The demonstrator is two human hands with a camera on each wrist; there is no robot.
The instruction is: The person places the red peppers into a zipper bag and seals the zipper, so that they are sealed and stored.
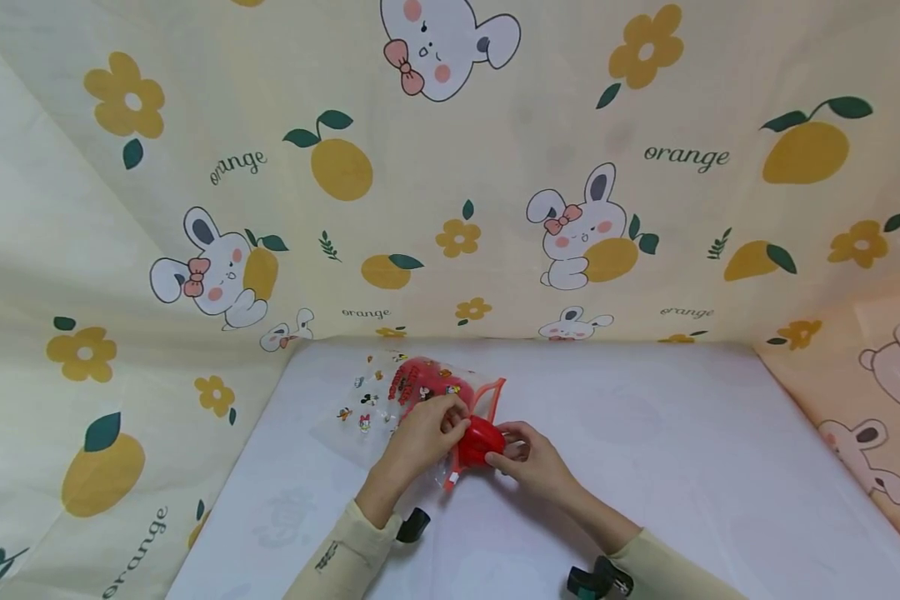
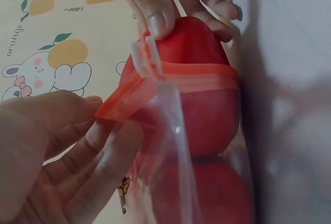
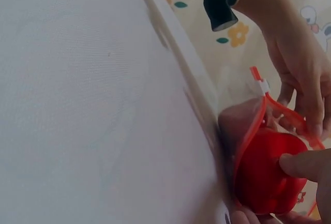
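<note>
A clear zip bag point(image 1: 378, 408) with small cartoon prints and an orange-red slider edge point(image 2: 207, 76) lies on the table. In the left wrist view, my left hand point(image 2: 67, 151) pinches that edge between thumb and fingers. A glossy, lobed red bell pepper point(image 3: 269, 172) sits in the bag's mouth, partly out of it. My right hand point(image 1: 536, 462) grips the pepper's outer end, thumb on one side and fingers on the other. Further inside the bag, more red contents point(image 2: 201, 193) show through the plastic. A white slider point(image 2: 147, 58) sits on the zip.
The white table point(image 1: 645, 450) stretches out on both sides of the hands. Behind it and at its sides hangs a cream cloth point(image 1: 495, 250) printed with rabbits and oranges. Dark wrist cameras point(image 1: 412, 527) are strapped at both sleeves.
</note>
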